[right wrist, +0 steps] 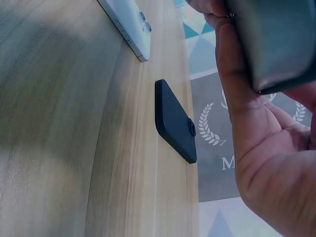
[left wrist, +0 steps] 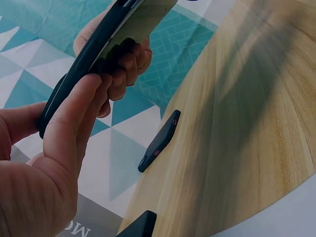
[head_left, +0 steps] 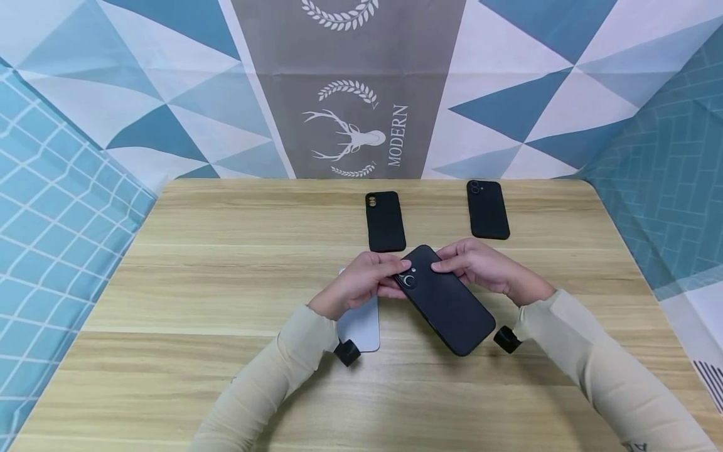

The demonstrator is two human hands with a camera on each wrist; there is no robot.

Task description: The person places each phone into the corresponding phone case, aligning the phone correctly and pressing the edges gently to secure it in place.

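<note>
Both hands hold a phone in a black case [head_left: 452, 307] tilted above the table, its camera corner toward the left. My left hand [head_left: 361, 282] pinches that camera corner, thumb on the back and fingers beneath. On the upper right edge, my right hand [head_left: 480, 267] grips with its thumb on top and fingers curled under. The left wrist view shows the cased phone [left wrist: 79, 74] edge-on, with a shiny, reflecting front face. Below my left wrist lies a white phone [head_left: 361, 326], partly hidden by the hand and sleeve; its camera lenses show in the right wrist view.
A black phone case [head_left: 386, 223] with see-through camera holes lies just beyond the hands. Farther right, near the back edge, is another black phone or case [head_left: 488, 210] with a camera area. All rest on a wooden table [head_left: 226, 282], with patterned cloth behind.
</note>
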